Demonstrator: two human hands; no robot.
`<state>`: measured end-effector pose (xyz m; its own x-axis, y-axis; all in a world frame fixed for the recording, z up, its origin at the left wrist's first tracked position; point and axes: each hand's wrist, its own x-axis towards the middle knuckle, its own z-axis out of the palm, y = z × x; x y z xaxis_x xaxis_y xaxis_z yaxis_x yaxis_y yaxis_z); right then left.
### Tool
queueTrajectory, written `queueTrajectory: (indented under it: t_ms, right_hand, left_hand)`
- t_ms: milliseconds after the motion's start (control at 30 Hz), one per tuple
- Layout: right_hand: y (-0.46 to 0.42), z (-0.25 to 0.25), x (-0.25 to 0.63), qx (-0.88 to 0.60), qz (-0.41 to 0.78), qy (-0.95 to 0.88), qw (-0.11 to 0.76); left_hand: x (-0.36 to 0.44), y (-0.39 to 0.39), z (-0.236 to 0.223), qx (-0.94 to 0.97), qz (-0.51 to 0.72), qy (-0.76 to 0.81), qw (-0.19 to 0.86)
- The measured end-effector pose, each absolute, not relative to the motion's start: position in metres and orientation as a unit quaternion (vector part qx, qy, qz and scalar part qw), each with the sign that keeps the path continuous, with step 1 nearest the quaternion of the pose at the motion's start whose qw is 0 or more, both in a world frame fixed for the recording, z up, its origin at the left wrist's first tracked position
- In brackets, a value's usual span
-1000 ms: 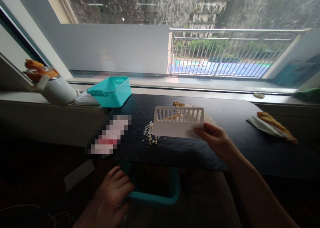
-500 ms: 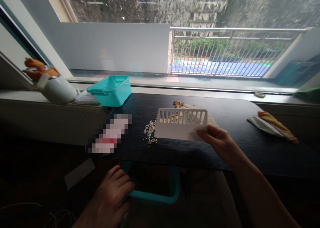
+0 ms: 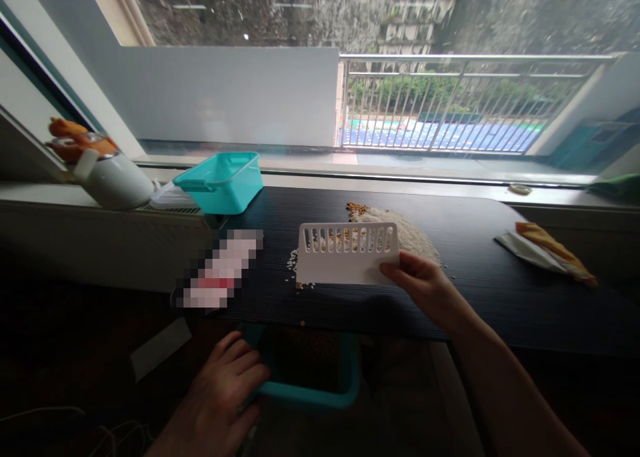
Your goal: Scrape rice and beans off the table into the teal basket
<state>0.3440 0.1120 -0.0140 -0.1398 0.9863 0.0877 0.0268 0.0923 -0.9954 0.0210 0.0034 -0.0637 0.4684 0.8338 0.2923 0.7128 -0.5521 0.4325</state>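
Observation:
My right hand [image 3: 417,280] is closed on the right end of a white slotted plastic plate [image 3: 345,263], its row of slots along the upper edge. Behind the plate a heap of white rice [image 3: 407,233] lies on the dark tabletop, with yellow-brown kernels [image 3: 357,209] at its far left; more grains show through the slots. Loose rice and a few kernels lie by the plate's left end. Below the table edge, my left hand [image 3: 233,377] grips the left rim of a teal bin [image 3: 310,397], which holds brown kernels in shadow.
An upright teal basket [image 3: 230,183] stands at the table's back left, beside a grey-white pot [image 3: 117,180] on the sill. A blurred-out pink item [image 3: 223,270] lies at the left. A yellow and white packet [image 3: 547,253] rests at the right. The window is behind.
My right hand has moved the slotted plate left and slightly toward me, uncovering more of the rice heap. A single kernel now shows at the table's front edge. My left hand stays put.

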Motion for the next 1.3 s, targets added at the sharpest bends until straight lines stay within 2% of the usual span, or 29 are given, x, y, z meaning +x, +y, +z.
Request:
queueTrajectory:
  t_ms: [200, 633, 1067, 1200, 1300]
  right_hand:
    - [0.108, -0.011, 0.349, -0.446, 0.505, -0.594, 0.44]
    - [0.091, -0.006, 0.35, -0.431, 0.519, -0.594, 0.438]
    - [0.066, -0.027, 0.354, -0.463, 0.517, -0.557, 0.457]
    - [0.074, -0.028, 0.34, -0.441, 0.506, -0.562, 0.483]
    - [0.077, -0.03, 0.331, -0.433, 0.514, -0.579, 0.462]
  left_hand:
    - [0.022, 0.004, -0.064, 0.842, 0.257, 0.456, 0.13]
    - [0.021, 0.005, -0.065, 0.852, 0.25, 0.445, 0.113]
    - [0.022, 0.007, -0.059, 0.869, 0.22, 0.432, 0.094]
    - [0.023, 0.006, -0.061, 0.86, 0.243, 0.438, 0.097]
    - [0.022, 0.006, -0.065, 0.848, 0.261, 0.45, 0.104]
